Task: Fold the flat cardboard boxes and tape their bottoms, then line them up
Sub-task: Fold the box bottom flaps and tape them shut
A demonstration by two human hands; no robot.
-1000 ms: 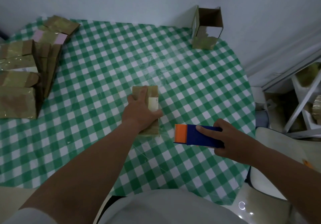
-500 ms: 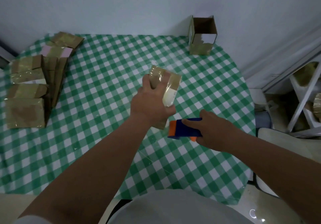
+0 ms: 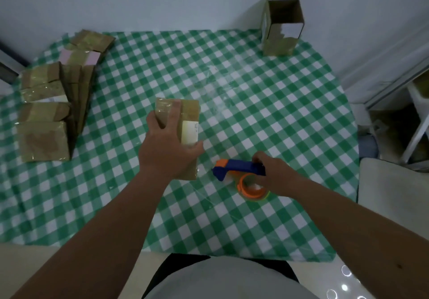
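While gripped, glossy rectangular box (image 3: 185,122) shines.

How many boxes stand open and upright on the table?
1: the open box at the far right edge by the wall. The box in the left hand is closed; the left stack may hide others.

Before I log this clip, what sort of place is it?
Most likely a room in a home used for packing by hand. A table under a green checked cloth stands against a plain wall, with cardboard boxes piled at one side and a tape dispenser in the right hand.
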